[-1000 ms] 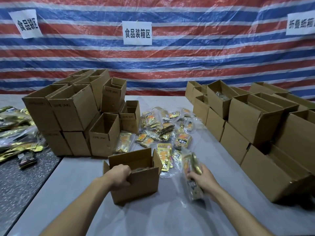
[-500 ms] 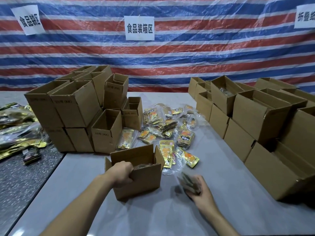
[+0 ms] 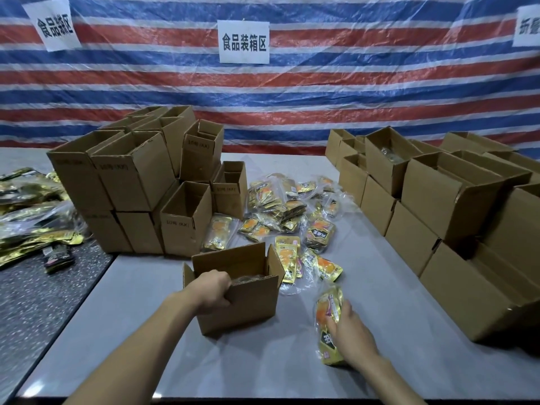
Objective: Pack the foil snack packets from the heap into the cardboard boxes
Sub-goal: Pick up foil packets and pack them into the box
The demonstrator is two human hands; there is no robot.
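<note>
At the near edge, right hand [image 3: 352,331]: fingers curled on 1 gold foil packet [image 3: 327,314] lying on the grey tabletop [image 3: 140,331].
Left hand [image 3: 214,290]: grips the near wall of the open cardboard box [image 3: 251,308], left of that packet.
Heap [image 3: 287,211]: foil packets just behind the box.
Flanks: left stack [image 3: 131,176] and right stack [image 3: 438,197] of boxes.
Backdrop: striped tarp [image 3: 321,92].

Left fingers [image 3: 223,281] hooked in the open box [image 3: 242,305], right fingers [image 3: 339,323] on a packet [image 3: 327,314], heap [image 3: 286,211] beyond them, box stacks [image 3: 131,182] flanking on the table [image 3: 380,287].
</note>
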